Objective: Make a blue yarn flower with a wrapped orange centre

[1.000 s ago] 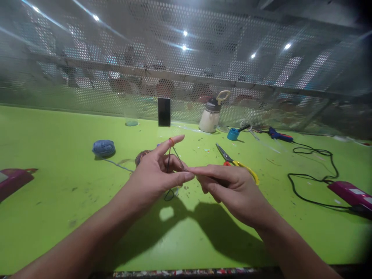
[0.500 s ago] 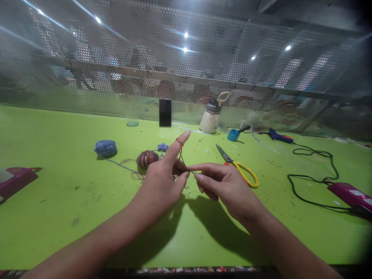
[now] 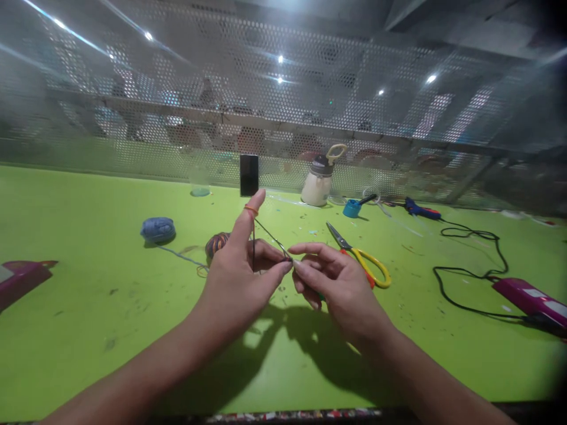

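Note:
Yarn loops around the raised index finger of my left hand [image 3: 241,277], and its thumb and another finger pinch a small dark bit of yarn work. From that finger a taut yarn strand [image 3: 267,231] runs down to the pinch. My right hand [image 3: 343,280] is closed on a thin crochet hook [image 3: 282,247], mostly hidden by the fingers, its tip meeting the yarn at the left fingertips. Behind my left hand is a multicoloured yarn ball [image 3: 216,244], partly covered. A blue yarn skein [image 3: 158,229] lies farther left, its tail trailing toward the ball.
Yellow-handled scissors [image 3: 376,270] lie just beyond my right hand. Along the back stand a phone [image 3: 248,175], a bottle [image 3: 316,184] and a blue pot [image 3: 352,208]. A glue gun [image 3: 420,209], a black cord [image 3: 460,271] and purple devices [image 3: 531,300] [image 3: 24,280] are at the sides.
My left index finger has moved left and up, drawing the yarn into a wider, tauter span. The fingertips of both hands stay close together. The view has shifted slightly.

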`<state>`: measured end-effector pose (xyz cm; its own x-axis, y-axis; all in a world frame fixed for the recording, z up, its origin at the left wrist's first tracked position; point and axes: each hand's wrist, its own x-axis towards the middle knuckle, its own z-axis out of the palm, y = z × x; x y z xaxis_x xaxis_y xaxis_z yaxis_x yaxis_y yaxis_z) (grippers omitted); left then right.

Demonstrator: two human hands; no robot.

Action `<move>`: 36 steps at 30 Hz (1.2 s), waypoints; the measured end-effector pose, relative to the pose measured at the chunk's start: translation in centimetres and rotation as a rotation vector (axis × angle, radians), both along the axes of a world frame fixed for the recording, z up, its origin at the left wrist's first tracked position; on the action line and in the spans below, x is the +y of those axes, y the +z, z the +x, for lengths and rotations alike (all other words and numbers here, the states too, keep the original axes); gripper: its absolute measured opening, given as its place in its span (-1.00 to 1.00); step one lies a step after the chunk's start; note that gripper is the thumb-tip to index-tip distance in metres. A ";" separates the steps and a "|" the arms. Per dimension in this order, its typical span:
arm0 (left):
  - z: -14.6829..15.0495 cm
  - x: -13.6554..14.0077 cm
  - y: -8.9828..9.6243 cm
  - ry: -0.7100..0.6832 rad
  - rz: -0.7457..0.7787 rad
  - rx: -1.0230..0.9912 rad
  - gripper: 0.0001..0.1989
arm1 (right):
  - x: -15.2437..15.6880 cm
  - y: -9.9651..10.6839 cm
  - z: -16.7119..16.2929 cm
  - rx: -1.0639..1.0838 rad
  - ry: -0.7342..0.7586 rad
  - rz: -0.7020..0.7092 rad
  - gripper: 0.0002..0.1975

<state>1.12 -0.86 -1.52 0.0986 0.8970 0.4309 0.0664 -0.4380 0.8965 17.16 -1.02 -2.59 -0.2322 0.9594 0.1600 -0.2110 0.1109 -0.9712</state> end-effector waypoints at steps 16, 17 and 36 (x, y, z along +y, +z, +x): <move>-2.9 0.5 2.6 -0.318 -0.359 -0.145 0.09 | -0.5 1.1 1.3 -0.419 -0.147 0.550 -0.92; -2.9 0.5 2.6 -0.330 -0.363 -0.151 0.08 | -0.6 1.2 1.5 -0.468 -0.173 0.607 -0.92; -3.6 0.6 2.5 -0.513 -0.415 -0.228 -0.01 | -0.9 2.6 3.2 -0.743 -0.162 0.926 -0.86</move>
<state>-2.45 -0.24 0.96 0.5014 0.8565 0.1225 -0.2670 0.0186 0.9635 20.39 -1.87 0.06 -0.4476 0.5772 0.6830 0.4483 0.8057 -0.3871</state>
